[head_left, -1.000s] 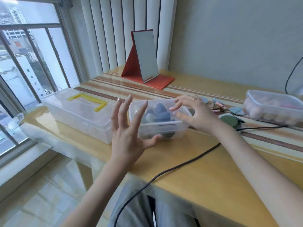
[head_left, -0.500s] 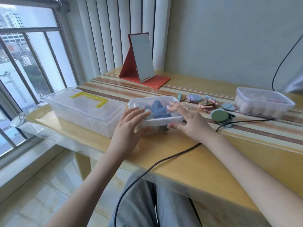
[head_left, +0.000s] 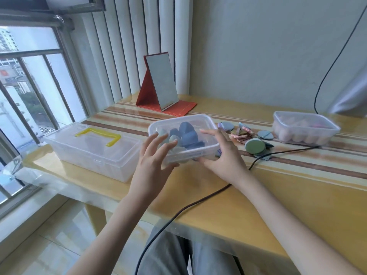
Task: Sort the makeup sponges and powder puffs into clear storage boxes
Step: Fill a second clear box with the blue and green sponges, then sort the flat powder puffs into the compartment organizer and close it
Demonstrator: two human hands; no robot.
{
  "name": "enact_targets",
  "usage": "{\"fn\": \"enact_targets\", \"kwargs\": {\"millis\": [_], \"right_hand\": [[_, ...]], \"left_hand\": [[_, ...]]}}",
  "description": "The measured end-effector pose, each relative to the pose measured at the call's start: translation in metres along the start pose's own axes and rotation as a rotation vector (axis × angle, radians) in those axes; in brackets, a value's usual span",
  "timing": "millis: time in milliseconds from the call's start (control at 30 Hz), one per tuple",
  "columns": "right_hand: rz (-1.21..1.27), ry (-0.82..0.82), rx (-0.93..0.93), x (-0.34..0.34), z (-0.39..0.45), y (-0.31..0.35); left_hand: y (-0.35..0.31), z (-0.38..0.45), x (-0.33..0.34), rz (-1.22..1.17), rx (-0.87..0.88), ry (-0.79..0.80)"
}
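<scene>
Blue sponges boxed, pink box full; puffs loose on counter; both hands, L & R, spread on mid box.

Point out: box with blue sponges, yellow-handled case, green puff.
box with blue sponges [head_left: 206,124]: head view, far right rim.
yellow-handled case [head_left: 87,155]: head view, front wall.
green puff [head_left: 255,146]: head view, middle of its top face.
</scene>
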State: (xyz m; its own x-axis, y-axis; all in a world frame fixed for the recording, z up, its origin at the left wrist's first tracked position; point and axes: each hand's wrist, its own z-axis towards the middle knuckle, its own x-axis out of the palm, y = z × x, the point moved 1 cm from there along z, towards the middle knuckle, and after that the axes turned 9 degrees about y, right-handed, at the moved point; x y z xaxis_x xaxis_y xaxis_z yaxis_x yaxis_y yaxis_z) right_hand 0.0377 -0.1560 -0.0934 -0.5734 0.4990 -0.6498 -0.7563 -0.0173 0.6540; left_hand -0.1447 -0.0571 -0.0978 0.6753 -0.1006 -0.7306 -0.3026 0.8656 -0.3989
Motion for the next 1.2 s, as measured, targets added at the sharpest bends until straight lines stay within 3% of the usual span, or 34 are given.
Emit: {"fn": "enact_targets", "kwargs": {"millis": [67, 133, 200, 367, 567, 733, 967, 1033, 1100, 1200], "right_hand": [[-0.079, -0.018, 0.032, -0.01, 0.003, 0.005], [0.172, 0.057, 0.084, -0.025, 0.006, 0.009], [0.406, 0.031, 0.096, -0.04, 0.013, 0.008], [0.365, -0.408, 0.14, -0.085, 0.032, -0.016], [0.213, -0.924, 0.317, -0.165, 0.042, -0.085], [0.191, -1.155, 0.419, -0.212, 0.042, -0.143], [0.069, -1.116, 0.4, -0.211, 0.031, -0.18], [-0.279, -1.067, 0.408, -0.208, 0.031, -0.171], [-0.727, -0.917, 0.3, -0.199, 0.034, -0.161], [-0.823, -0.642, 0.191, -0.182, 0.04, -0.153]], "left_hand": [[-0.008, 0.014, -0.002, 0.007, 0.026, -0.017], [-0.016, 0.028, -0.003, -0.006, 0.033, -0.009], [-0.025, 0.044, 0.0, -0.016, 0.048, -0.005], [-0.063, 0.109, 0.03, -0.05, 0.153, 0.019], [-0.136, 0.199, 0.122, -0.232, 0.256, 0.129], [-0.182, 0.237, 0.194, -0.312, 0.308, 0.21], [-0.187, 0.238, 0.224, -0.328, 0.336, 0.203], [-0.185, 0.239, 0.223, -0.325, 0.345, 0.22], [-0.185, 0.239, 0.22, -0.308, 0.358, 0.25], [-0.18, 0.238, 0.211, -0.27, 0.413, 0.3]]}}
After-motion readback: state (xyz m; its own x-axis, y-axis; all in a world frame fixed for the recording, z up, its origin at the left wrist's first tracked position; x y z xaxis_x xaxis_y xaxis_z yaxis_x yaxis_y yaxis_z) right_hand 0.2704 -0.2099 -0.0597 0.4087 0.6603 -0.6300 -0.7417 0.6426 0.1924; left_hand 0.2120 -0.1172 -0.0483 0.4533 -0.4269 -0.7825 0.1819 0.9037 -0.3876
